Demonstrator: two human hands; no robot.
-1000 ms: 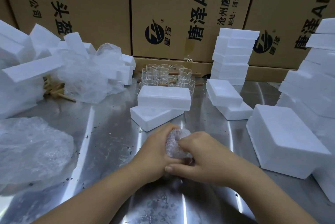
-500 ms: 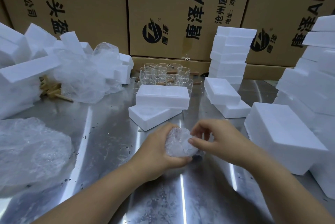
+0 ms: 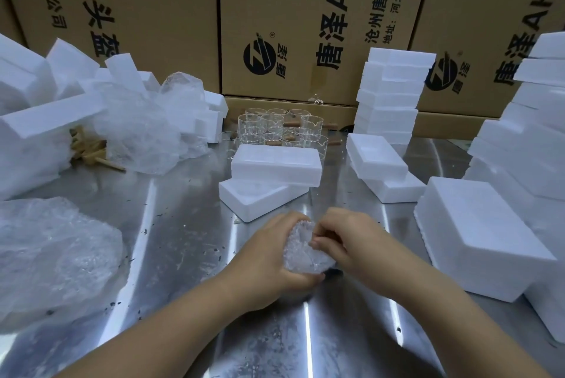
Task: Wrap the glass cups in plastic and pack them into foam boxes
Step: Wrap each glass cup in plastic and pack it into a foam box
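Note:
A glass cup wrapped in bubble plastic (image 3: 302, 250) sits between both hands, low over the steel table (image 3: 183, 224). My left hand (image 3: 269, 261) grips the bundle from the left and below. My right hand (image 3: 345, 240) pinches the plastic at its upper right side with curled fingers. Just beyond the hands lies an open foam box (image 3: 253, 194), with a foam lid (image 3: 276, 168) resting across its far part. Several bare glass cups (image 3: 275, 130) stand behind it, near the cardboard cartons.
Bubble plastic lies heaped at the near left (image 3: 52, 258) and far left (image 3: 146, 130). Foam boxes are piled at the left (image 3: 33, 133), stacked at the back (image 3: 391, 99), and stand at the right (image 3: 480, 240). Cardboard cartons (image 3: 171, 10) wall off the back.
My right hand, which had lifted off the bundle half a second ago, has come back onto it and pinches the plastic near the top. My left hand keeps its hold.

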